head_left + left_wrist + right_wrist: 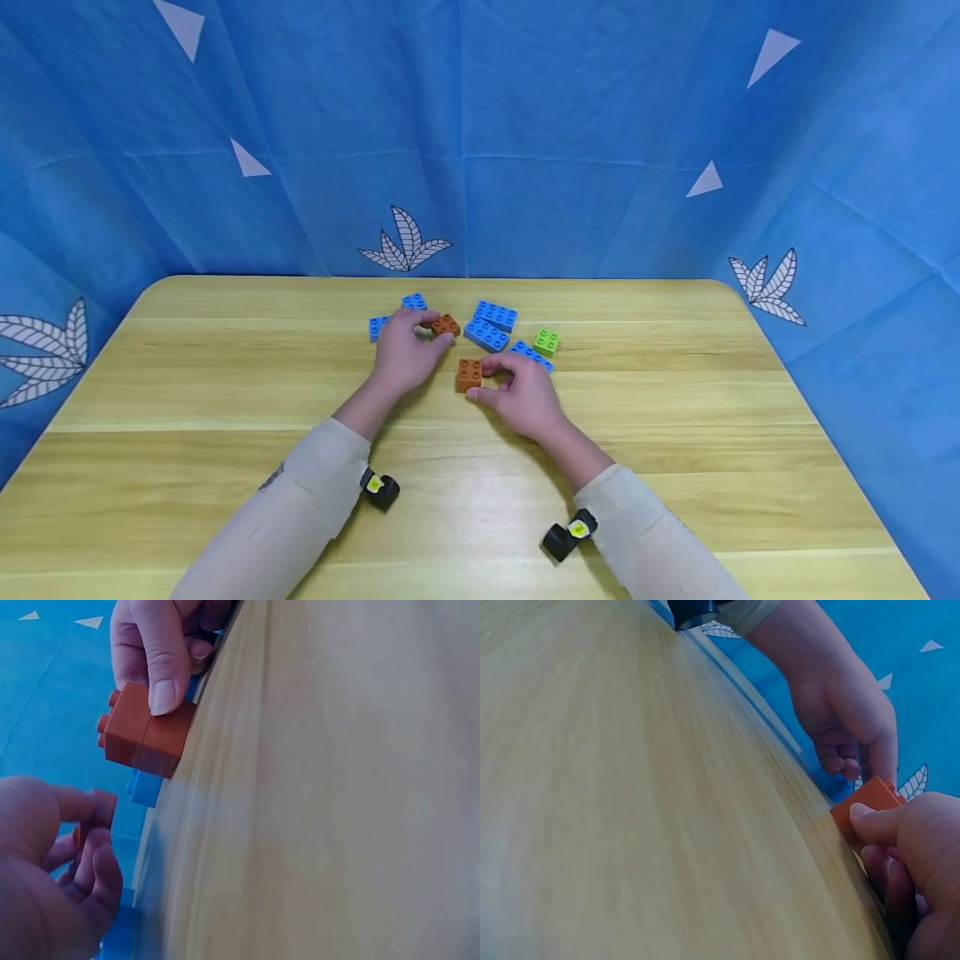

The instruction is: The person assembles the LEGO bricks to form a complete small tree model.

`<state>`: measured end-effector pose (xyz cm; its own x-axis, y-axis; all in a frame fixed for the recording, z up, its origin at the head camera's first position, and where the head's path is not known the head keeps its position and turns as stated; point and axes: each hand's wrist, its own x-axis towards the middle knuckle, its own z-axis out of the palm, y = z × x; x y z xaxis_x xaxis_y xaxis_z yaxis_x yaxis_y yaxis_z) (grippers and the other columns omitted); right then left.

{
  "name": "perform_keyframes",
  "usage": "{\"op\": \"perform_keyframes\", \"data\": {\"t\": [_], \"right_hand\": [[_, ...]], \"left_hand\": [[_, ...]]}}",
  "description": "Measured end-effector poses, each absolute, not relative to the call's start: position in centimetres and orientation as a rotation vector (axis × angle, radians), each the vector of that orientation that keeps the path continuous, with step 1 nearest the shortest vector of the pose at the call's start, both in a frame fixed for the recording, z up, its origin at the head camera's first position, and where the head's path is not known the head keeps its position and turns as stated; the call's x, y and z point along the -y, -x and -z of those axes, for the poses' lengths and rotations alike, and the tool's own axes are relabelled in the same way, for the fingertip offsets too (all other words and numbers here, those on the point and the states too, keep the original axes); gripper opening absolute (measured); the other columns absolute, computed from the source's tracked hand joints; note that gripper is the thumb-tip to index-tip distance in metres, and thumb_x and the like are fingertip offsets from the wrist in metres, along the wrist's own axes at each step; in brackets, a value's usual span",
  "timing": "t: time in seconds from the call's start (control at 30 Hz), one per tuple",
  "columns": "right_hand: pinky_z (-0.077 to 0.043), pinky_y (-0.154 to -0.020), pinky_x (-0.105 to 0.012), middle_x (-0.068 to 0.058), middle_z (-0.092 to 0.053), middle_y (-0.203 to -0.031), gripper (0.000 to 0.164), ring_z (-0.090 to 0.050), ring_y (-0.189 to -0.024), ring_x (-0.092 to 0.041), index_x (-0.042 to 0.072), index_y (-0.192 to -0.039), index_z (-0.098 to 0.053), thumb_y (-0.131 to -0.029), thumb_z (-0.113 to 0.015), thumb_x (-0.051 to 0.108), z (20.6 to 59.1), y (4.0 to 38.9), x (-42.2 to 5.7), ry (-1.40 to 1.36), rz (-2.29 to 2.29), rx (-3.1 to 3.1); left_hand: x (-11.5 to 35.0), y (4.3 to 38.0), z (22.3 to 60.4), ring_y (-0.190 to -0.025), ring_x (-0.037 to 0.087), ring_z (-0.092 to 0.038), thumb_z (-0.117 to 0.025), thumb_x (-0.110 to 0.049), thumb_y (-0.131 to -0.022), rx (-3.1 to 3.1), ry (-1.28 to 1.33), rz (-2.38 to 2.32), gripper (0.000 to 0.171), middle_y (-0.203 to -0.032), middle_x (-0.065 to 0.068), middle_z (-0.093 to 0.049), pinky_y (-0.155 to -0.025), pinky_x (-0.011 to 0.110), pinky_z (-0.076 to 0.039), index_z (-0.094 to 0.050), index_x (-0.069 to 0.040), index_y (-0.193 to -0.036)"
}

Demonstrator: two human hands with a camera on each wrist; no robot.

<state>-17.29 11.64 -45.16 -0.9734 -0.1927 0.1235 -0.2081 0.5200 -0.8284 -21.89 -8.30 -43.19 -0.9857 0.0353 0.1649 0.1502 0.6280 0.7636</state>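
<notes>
My right hand pinches an orange-brown block between thumb and fingers, low over the table. In the left wrist view a seam across this block shows two bricks stacked, studs on top. Farther back and to the left, my left hand holds a smaller orange-brown brick between thumb and fingers; in the left wrist view the fingers mostly hide it. Two blue bricks lie by the left hand, one behind it and another partly covered by it.
Beyond the hands, two long blue bricks lie side by side. Another blue brick sits behind the right hand, with a small green brick close by. A blue curtain hangs along the back edge of the wooden table.
</notes>
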Motion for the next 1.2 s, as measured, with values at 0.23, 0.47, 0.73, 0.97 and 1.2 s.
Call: {"op": "perform_keyframes", "data": {"t": [0.23, 0.47, 0.73, 0.97, 1.2], "right_hand": [[-0.051, -0.062, -0.033, 0.003, -0.068, -0.096, 0.027, -0.058, -0.069, -0.016, 0.013, -0.1, -0.073, -0.078, -0.088, 0.02, 45.3, 17.4, -11.6, -0.373, -1.48, 2.715], [-0.051, -0.062, -0.033, 0.003, -0.068, -0.096, 0.027, -0.058, -0.069, -0.015, 0.013, -0.1, -0.074, -0.079, -0.088, 0.02, 45.4, 17.4, -11.7, -0.389, -1.477, 2.711], [-0.051, -0.062, -0.033, 0.003, -0.068, -0.096, 0.027, -0.058, -0.069, -0.016, 0.013, -0.101, -0.074, -0.079, -0.088, 0.021, 45.4, 17.4, -11.7, -0.393, -1.49, 2.706], [-0.051, -0.062, -0.033, 0.003, -0.068, -0.097, 0.027, -0.058, -0.07, -0.015, 0.013, -0.101, -0.074, -0.079, -0.088, 0.02, 45.5, 17.4, -11.8, -0.412, -1.484, 2.701], [-0.051, -0.063, -0.032, 0.004, -0.068, -0.097, 0.026, -0.058, -0.072, -0.015, 0.013, -0.102, -0.074, -0.08, -0.087, 0.02, 45.4, 17.4, -11.8, -0.438, -1.471, 2.692]], "left_hand": [[8.8, 20.3, 42.7, -0.068, 0.021, -0.055, -0.074, -0.02, -0.093, 2.675, 0.347, 1.547, 0.034, -0.117, 0.005, -0.058, -0.058, 0.033, -0.049, -0.068, -0.01, -0.125], [8.8, 19.4, 42.2, -0.071, 0.022, -0.054, -0.074, -0.014, -0.093, 2.646, 0.522, 1.641, 0.03, -0.11, 0.001, -0.061, -0.057, 0.032, -0.046, -0.07, -0.012, -0.122], [8.9, 18.9, 42.2, -0.075, 0.023, -0.054, -0.076, -0.011, -0.09, 2.677, 0.61, 1.698, 0.028, -0.104, 0.002, -0.062, -0.063, 0.033, -0.046, -0.072, -0.013, -0.118], [8.9, 18.8, 42.4, -0.076, 0.024, -0.054, -0.076, -0.013, -0.09, 2.66, 0.659, 1.691, 0.026, -0.104, 0.001, -0.063, -0.065, 0.034, -0.046, -0.073, -0.012, -0.115], [8.7, 18.9, 42.4, -0.074, 0.022, -0.054, -0.076, -0.016, -0.091, 2.646, 0.719, 1.613, 0.024, -0.102, 0.001, -0.063, -0.065, 0.032, -0.047, -0.074, -0.01, -0.114]]}}
